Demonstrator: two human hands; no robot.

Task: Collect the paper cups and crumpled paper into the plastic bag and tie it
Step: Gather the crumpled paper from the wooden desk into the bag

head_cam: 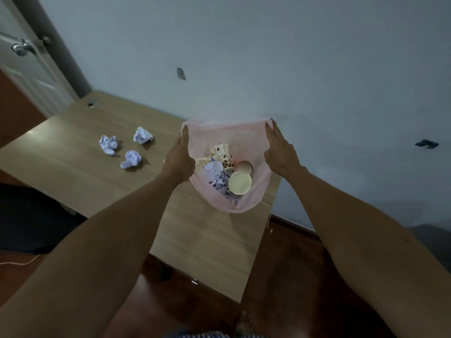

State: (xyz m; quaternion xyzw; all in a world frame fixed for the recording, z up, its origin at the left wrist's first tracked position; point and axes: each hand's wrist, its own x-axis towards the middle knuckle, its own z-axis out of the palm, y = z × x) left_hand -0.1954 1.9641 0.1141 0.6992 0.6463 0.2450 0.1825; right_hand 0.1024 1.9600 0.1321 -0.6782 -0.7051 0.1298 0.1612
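Observation:
A thin pink plastic bag [253, 198] hangs open above the right end of the wooden table [80, 176]. My left hand [179, 157] grips its left rim and my right hand [280, 152] grips its right rim, stretching the mouth wide. Inside lie several paper cups, among them a spotted one [220, 152] and a plain one showing its open mouth [240, 182], with crumpled pale paper [217, 176] between them. Three crumpled paper balls rest on the table to the left: one [108, 144], another [143, 135] and a third [131, 159].
A grey wall stands right behind the table. A door with a metal handle [22, 48] is at the far left. A dark object [29, 215] lies on the reddish floor beside the table's left side. The table's near edge ends over the floor.

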